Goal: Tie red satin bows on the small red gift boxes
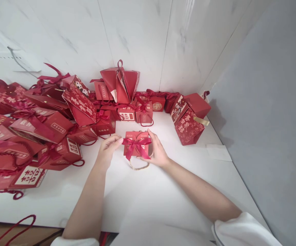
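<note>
A small red gift box (129,150) with a rope handle (139,168) is between my hands above the white table. A red ribbon bow (136,145) lies across its top. My left hand (110,147) pinches the bow's left loop between thumb and fingers. Along the box's right side, my right hand (157,149) holds it, with fingers around its edge. Part of the right fingers is hidden behind the box and bow.
Piled red gift boxes (42,126) cover the left of the white table (137,201). More boxes (126,113) line the marbled wall, and a larger red box (188,121) stands at the right. A grey panel (265,102) borders the right edge.
</note>
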`<state>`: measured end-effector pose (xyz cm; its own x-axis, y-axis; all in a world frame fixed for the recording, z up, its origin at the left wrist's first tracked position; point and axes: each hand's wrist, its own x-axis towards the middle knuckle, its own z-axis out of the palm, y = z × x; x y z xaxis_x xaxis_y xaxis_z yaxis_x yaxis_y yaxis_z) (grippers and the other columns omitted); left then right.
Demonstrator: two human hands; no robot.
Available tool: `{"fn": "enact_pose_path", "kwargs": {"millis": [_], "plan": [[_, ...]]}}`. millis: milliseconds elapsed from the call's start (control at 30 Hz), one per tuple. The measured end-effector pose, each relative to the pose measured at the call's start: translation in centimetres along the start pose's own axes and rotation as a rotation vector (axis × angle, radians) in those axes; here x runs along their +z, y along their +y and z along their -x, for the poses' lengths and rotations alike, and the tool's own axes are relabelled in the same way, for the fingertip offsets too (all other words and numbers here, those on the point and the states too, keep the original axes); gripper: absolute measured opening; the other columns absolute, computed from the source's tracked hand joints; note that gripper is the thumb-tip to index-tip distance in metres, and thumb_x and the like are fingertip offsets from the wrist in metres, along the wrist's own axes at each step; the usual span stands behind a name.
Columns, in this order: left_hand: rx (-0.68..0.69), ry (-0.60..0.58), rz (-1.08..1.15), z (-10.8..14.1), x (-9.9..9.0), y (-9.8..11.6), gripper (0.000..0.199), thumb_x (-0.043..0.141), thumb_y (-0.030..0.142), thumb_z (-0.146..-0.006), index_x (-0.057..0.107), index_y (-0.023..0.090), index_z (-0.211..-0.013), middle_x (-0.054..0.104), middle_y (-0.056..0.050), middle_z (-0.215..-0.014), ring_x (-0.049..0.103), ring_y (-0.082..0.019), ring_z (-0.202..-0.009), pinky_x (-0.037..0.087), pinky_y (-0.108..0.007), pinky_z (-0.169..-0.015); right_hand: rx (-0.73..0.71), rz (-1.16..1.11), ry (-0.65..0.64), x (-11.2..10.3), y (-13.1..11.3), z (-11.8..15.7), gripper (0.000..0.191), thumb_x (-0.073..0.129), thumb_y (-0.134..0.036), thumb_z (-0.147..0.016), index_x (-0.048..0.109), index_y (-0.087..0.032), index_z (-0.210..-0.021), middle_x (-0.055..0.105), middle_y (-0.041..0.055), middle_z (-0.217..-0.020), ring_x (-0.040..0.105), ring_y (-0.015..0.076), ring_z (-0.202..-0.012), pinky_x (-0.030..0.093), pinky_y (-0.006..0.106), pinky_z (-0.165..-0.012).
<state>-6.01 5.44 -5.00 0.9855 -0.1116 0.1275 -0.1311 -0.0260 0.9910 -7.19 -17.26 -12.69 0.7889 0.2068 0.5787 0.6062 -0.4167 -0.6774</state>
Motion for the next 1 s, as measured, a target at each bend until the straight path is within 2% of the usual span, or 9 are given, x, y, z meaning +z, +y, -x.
{"fn": "enact_pose_path", "kwargs": {"millis": [100,200,267,367,500,600,733,900,1000], "plan": [[-0.119,-0.020,0.174,0.3,0.0,0.3,0.031,0.076,0.040,-0.078,0.063,0.013,-0.068,0.052,0.000,-0.079,0.033,-0.002,-0.049,0.022,-0.019,-0.045,-0.029,0.011,-0.012,0.1,-0.1,0.0,0.120,0.079,-0.065,-0.069,0.010,-0.023,-0.159,0.047,0.0190,-0.143,0.048,0.0362,-0.132,0.044,0.054,-0.108],[-0.203,-0.045,0.285,0.6,0.3,0.6,0.031,0.076,0.044,-0.078,0.065,0.015,-0.080,0.052,0.003,-0.066,0.022,0.001,-0.039,0.011,-0.019,-0.041,-0.045,0.018,-0.038,0.3,-0.1,0.1,0.121,0.079,-0.065,-0.069,0.010,-0.024,-0.159,0.046,0.0187,-0.144,0.047,0.0361,-0.133,0.043,0.054,-0.109],[-0.239,-0.069,0.299,0.7,0.4,0.8,0.034,0.075,0.045,-0.079,0.061,0.014,-0.077,0.051,0.003,-0.059,0.022,0.001,-0.035,0.009,-0.018,-0.040,-0.046,0.024,-0.045,0.4,0.0,0.2,0.122,0.079,-0.066,-0.068,0.009,-0.024,-0.159,0.046,0.0185,-0.145,0.047,0.0363,-0.133,0.043,0.054,-0.109],[-0.271,-0.092,0.311,0.7,0.4,1.2,0.039,0.076,0.045,-0.078,0.051,0.015,-0.074,0.061,0.000,-0.063,0.024,0.001,-0.033,0.007,-0.017,-0.038,-0.046,0.026,-0.045,0.4,0.1,0.2,0.122,0.080,-0.065,-0.068,0.010,-0.024,-0.159,0.046,0.0185,-0.145,0.047,0.0364,-0.134,0.042,0.054,-0.110],[-0.294,-0.122,0.334,0.8,0.2,1.5,0.030,0.074,0.040,-0.079,0.054,0.020,-0.088,0.053,0.006,-0.054,0.025,-0.001,-0.032,0.009,-0.016,-0.036,-0.052,0.016,-0.044,0.4,0.1,0.3,0.122,0.081,-0.063,-0.067,0.010,-0.024,-0.159,0.046,0.0184,-0.145,0.047,0.0358,-0.133,0.043,0.053,-0.110],[-0.270,-0.115,0.225,0.8,0.0,1.7,0.030,0.075,0.041,-0.078,0.060,0.020,-0.093,0.048,0.006,-0.055,0.036,-0.003,-0.038,0.013,-0.015,-0.037,-0.066,0.024,-0.051,0.4,0.2,0.3,0.124,0.081,-0.064,-0.066,0.009,-0.024,-0.159,0.044,0.0183,-0.147,0.047,0.0361,-0.134,0.043,0.054,-0.110],[-0.226,-0.127,-0.053,0.8,-0.2,2.0,0.031,0.073,0.045,-0.080,0.063,0.018,-0.088,0.053,0.002,-0.063,0.049,-0.007,-0.049,0.021,-0.017,-0.040,-0.069,0.035,-0.056,0.5,0.4,0.4,0.124,0.081,-0.064,-0.067,0.008,-0.024,-0.159,0.044,0.0182,-0.148,0.046,0.0361,-0.135,0.042,0.054,-0.110],[-0.192,-0.139,-0.259,0.7,-0.1,1.8,0.030,0.070,0.046,-0.084,0.061,0.017,-0.082,0.054,0.002,-0.058,0.040,-0.007,-0.047,0.026,-0.020,-0.045,-0.061,0.029,-0.049,0.3,0.3,0.4,0.124,0.081,-0.065,-0.066,0.009,-0.024,-0.159,0.047,0.0179,-0.145,0.048,0.0355,-0.133,0.044,0.053,-0.109],[-0.042,-0.073,-0.329,0.8,0.1,1.2,0.024,0.075,0.037,-0.081,0.061,0.018,-0.086,0.049,0.005,-0.054,0.036,-0.007,-0.048,0.028,-0.020,-0.049,-0.065,0.038,-0.052,0.3,0.1,0.3,0.122,0.079,-0.065,-0.068,0.009,-0.024,-0.159,0.045,0.0188,-0.146,0.047,0.0358,-0.134,0.043,0.054,-0.109]]}}
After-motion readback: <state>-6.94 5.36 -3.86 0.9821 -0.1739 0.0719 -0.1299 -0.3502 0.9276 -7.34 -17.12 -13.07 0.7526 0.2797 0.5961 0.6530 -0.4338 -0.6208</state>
